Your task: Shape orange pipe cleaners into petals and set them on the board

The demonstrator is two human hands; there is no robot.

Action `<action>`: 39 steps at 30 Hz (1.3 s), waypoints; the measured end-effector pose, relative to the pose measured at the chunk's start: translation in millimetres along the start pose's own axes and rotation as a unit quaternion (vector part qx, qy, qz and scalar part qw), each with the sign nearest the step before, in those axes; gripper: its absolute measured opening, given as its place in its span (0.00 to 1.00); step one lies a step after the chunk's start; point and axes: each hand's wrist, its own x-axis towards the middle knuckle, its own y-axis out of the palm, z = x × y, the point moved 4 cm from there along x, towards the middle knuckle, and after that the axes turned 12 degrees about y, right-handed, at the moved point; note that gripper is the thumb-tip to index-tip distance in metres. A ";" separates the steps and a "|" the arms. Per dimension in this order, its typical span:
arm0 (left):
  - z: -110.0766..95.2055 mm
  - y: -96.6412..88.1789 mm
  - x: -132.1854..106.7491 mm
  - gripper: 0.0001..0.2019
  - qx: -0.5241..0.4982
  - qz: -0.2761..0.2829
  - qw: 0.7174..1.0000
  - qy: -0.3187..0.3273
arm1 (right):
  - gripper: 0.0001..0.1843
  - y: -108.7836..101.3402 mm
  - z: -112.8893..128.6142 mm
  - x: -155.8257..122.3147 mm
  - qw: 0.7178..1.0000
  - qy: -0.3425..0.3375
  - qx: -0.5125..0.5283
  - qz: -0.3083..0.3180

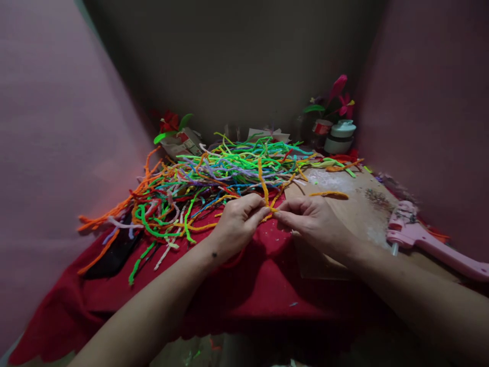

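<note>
An orange pipe cleaner (263,179) stretches between my two hands, with one length standing up above the fingers. My left hand (244,216) pinches it between thumb and forefinger. Just to the right, my right hand (305,216) is closed on the same pipe cleaner, its fingertips close to those of the left. Behind the hands lies a large tangled heap of pipe cleaners (237,165) in green, purple, orange, red and other colours. Another orange pipe cleaner, bent double (330,194), rests on the brown board (355,219) at the right.
A pink glue gun (420,237) lies on the right. A dark flat object (112,255) sits at the left on the red cloth (275,290). At the back stand a lidded jar (341,137), pink flowers (340,97) and a red flower (169,122). Walls rise on both sides.
</note>
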 end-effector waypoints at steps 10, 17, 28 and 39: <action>2.0 1.1 -2.1 0.07 -0.224 0.058 0.967 -0.106 | 0.08 3.3 26.8 -14.0 0.862 -0.342 -0.328 -0.178; 2.1 -2.1 -2.5 0.09 -0.205 0.052 0.970 -0.123 | 0.05 -5.2 16.4 0.6 0.979 -0.127 -0.151 -0.046; 3.6 4.7 -3.3 0.09 -0.205 0.019 0.965 -0.163 | 0.05 1.0 -2.6 7.6 0.988 0.087 0.114 0.049; 10.5 14.0 -6.1 0.08 -0.204 -0.038 0.967 -0.145 | 0.08 13.1 -20.5 9.0 0.941 0.222 0.225 0.118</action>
